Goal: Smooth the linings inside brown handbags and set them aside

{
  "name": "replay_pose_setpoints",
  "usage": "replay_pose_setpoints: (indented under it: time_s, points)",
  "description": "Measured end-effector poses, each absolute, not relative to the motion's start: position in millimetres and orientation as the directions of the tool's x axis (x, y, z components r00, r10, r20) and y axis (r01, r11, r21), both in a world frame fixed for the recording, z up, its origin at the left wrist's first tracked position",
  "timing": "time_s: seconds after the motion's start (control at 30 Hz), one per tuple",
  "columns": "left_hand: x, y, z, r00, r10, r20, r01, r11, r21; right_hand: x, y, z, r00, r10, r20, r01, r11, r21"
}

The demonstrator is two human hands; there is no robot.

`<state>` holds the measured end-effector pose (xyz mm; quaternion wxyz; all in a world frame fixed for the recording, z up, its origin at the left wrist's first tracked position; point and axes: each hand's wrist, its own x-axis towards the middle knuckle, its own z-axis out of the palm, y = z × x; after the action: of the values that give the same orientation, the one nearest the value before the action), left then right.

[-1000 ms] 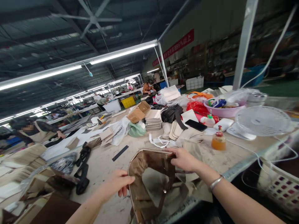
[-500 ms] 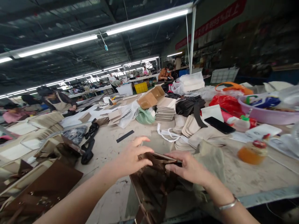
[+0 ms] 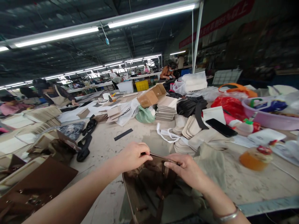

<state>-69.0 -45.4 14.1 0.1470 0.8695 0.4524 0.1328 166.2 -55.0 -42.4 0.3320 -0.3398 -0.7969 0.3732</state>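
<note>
A brown bag (image 3: 149,189) stands at the near edge of the table, its mouth towards me and its dark lining and a strap showing inside. My left hand (image 3: 134,157) is closed on the left part of the bag's far rim, thumb on the near side and fingers over the back. Farther right on that same rim, my right hand (image 3: 183,166) pinches the edge between thumb and fingers. The bag's lower part runs out of view at the bottom.
More brown bags (image 3: 39,193) stand at the left. Ahead lie a black strip (image 3: 123,134), stacked beige pieces (image 3: 166,108), white cord (image 3: 167,133) and a black phone (image 3: 221,127). An orange-filled jar (image 3: 255,158) and a pink basin (image 3: 268,116) sit right. Co-workers stand farther off.
My left hand has gone from spread fingers to a closed grip on the bag's far rim. The right hand keeps its hold, and the view has shifted slightly.
</note>
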Motion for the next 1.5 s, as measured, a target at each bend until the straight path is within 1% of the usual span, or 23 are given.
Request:
replay_pose_setpoints:
  time_s: [0.2, 0.37, 0.47, 0.53, 0.63, 0.7, 0.8, 0.9, 0.97, 1.17, 1.33, 1.4, 1.5]
  points:
    - [-68, -42, 7, 0.448, 0.886, 0.125, 0.796, -0.458, 0.397, 164, -52, -47, -0.507, 0.811, 0.292, 0.393, 0.518, -0.760]
    - [-68, -39, 4, 0.423, 0.900, 0.103, 0.801, -0.424, 0.422, 170, -49, -47, -0.598, 0.750, 0.285, 0.322, 0.549, -0.771]
    - [-69, -38, 3, 0.428, 0.896, 0.113, 0.783, -0.431, 0.448, 172, -48, -47, -0.618, 0.729, 0.295, 0.297, 0.564, -0.770]
    - [-69, -39, 2, 0.442, 0.889, 0.124, 0.771, -0.447, 0.455, 172, -47, -47, -0.607, 0.736, 0.301, 0.333, 0.579, -0.744]
    - [-69, -40, 2, 0.439, 0.889, 0.132, 0.769, -0.447, 0.457, 173, -48, -47, -0.565, 0.764, 0.313, 0.429, 0.596, -0.679]
    - [-68, -40, 2, 0.431, 0.893, 0.127, 0.773, -0.439, 0.458, 175, -50, -45, -0.581, 0.764, 0.281, 0.480, 0.600, -0.640]
    - [-68, -42, 3, 0.429, 0.895, 0.124, 0.777, -0.435, 0.455, 176, -56, -39, -0.606, 0.751, 0.263, 0.499, 0.616, -0.610]
    - [-68, -43, 3, 0.433, 0.891, 0.135, 0.779, -0.446, 0.442, 167, -58, -37, -0.535, 0.788, 0.305, 0.541, 0.597, -0.593]
    - [-69, -43, 2, 0.437, 0.888, 0.142, 0.782, -0.453, 0.428, 157, -57, -37, -0.492, 0.814, 0.307, 0.582, 0.570, -0.580]
    - [-69, -42, 0, 0.409, 0.905, 0.118, 0.799, -0.417, 0.432, 139, -51, -40, -0.492, 0.810, 0.319, 0.604, 0.582, -0.545]
    - [-75, -51, 4, 0.316, 0.939, 0.135, 0.808, -0.341, 0.480, 140, -49, -43, -0.458, 0.813, 0.359, 0.624, 0.582, -0.522]
    - [-81, -56, 7, 0.308, 0.947, 0.095, 0.823, -0.316, 0.472, 140, -48, -44, -0.446, 0.807, 0.388, 0.623, 0.591, -0.512]
    - [-91, -62, 10, 0.297, 0.955, 0.003, 0.866, -0.270, 0.420, 143, -49, -44, -0.444, 0.793, 0.417, 0.636, 0.607, -0.477]
